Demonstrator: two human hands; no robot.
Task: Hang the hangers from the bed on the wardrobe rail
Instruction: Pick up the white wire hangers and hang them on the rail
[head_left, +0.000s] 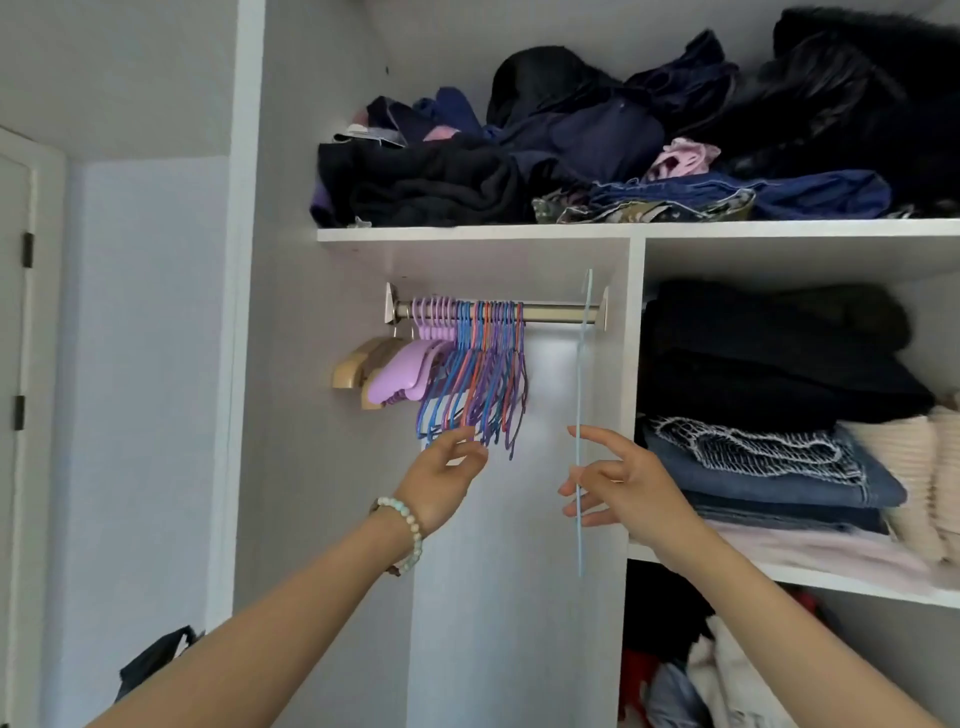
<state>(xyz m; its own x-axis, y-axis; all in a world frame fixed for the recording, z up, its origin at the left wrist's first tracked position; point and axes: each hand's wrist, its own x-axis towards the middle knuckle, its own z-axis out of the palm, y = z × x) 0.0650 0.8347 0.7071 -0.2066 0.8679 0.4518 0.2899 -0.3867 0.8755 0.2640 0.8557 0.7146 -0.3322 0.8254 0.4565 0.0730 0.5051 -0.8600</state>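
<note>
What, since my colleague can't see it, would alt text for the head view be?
Two bare hands reach up into a white wardrobe: the right hand touches a thin blue hanger seen edge-on at the right end of the rail, and the left hand is open just under a bunch of coloured hangers. Clothes fill the shelves around.

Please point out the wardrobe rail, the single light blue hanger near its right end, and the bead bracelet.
wardrobe rail (550, 313): head view, bare metal part.
light blue hanger (578, 389): head view, thin edge-on body below the rail.
bead bracelet (415, 530): head view, beads on the wrist.
</note>
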